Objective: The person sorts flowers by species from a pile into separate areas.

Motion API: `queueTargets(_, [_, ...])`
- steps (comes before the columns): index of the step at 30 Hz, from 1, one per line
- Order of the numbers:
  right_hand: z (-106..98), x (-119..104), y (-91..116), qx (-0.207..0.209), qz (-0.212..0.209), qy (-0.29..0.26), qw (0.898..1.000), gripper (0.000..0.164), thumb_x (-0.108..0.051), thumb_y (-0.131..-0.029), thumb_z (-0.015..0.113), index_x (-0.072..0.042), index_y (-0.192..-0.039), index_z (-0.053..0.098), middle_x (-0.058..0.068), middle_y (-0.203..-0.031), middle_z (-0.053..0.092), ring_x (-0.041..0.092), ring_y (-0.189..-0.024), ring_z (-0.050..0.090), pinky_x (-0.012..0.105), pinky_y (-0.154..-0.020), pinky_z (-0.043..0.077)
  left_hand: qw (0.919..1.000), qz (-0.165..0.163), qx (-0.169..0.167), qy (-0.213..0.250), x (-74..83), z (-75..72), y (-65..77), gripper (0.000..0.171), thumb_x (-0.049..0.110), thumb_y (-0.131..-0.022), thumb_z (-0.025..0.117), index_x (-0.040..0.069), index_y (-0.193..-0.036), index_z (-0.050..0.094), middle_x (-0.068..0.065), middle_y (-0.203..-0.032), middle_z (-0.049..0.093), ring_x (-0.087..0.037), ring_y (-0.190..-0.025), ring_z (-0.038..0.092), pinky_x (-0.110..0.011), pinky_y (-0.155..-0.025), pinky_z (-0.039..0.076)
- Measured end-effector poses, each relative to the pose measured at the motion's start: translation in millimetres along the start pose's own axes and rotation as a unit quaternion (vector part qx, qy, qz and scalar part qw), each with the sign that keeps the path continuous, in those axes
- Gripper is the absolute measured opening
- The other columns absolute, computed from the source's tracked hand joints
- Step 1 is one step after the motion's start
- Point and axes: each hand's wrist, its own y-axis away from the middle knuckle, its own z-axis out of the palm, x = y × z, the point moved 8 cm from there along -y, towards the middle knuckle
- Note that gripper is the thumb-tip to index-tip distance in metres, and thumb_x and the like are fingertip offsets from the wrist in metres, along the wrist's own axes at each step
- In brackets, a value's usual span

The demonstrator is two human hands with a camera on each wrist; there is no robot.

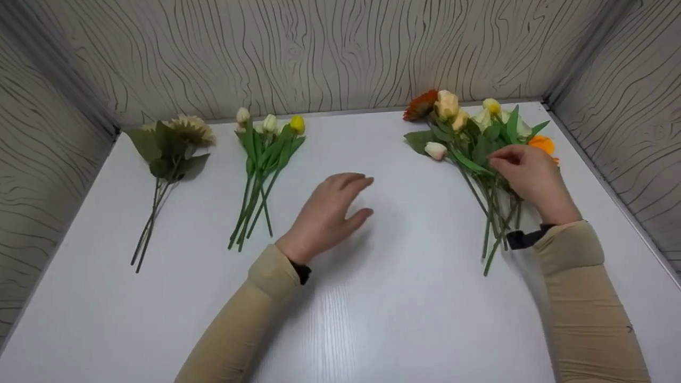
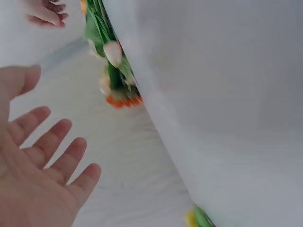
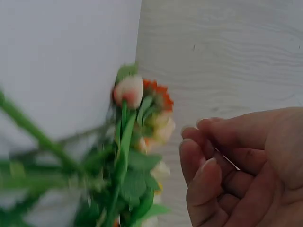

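Observation:
My left hand [image 1: 332,213] hovers over the white table between two groups of flowers, its fingers spread and relaxed with nothing in them. To its left lies a bunch of tulips [image 1: 260,154] with white and yellow heads. My right hand [image 1: 534,175] is above a mixed bunch of flowers [image 1: 481,146] on the right, hiding part of its leaves and stems. In the right wrist view its fingers are loosely curled and hold nothing. That bunch has an orange-red daisy-like flower [image 1: 420,105], peach roses [image 1: 447,105] and a pale pink tulip [image 3: 129,91]; its stems point toward the person.
Two long-stemmed beige flowers [image 1: 191,130] with broad dark leaves lie at the far left of the white table [image 1: 383,308]. Wood-grain patterned panels [image 1: 340,53] stand behind the table and along both sides.

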Motion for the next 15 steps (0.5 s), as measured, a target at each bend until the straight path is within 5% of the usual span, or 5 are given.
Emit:
queueTargets(7, [-12,40,-7,-0.015,0.003,0.071,0.997,0.039,-0.025,-0.104,0.060,0.006,-0.124,0.067,0.028,-0.124,0.062,0.040,-0.105,0.056,0.055,-0.085,0.048,0.9937,0.092,-0.052,-0.036,46.9,26.3,-0.6,0.056,0.033,-0.100,0.068,0.015,-0.150,0.051,-0.006,-0.150,0.051,-0.022,-0.140,0.044,-0.037,-0.121,0.027])
queueTargets(15, [-2,48,-10,-0.012,-0.013,0.106,0.994,0.032,-0.017,-0.099,0.064,0.010,-0.114,0.071,0.031,-0.113,0.067,0.044,-0.097,0.061,0.060,-0.081,0.049,0.9908,0.104,-0.071,-0.051,51.1,40.8,0.8,0.055,0.032,-0.101,0.067,0.015,-0.150,0.051,-0.006,-0.150,0.051,-0.024,-0.141,0.043,-0.037,-0.122,0.025])
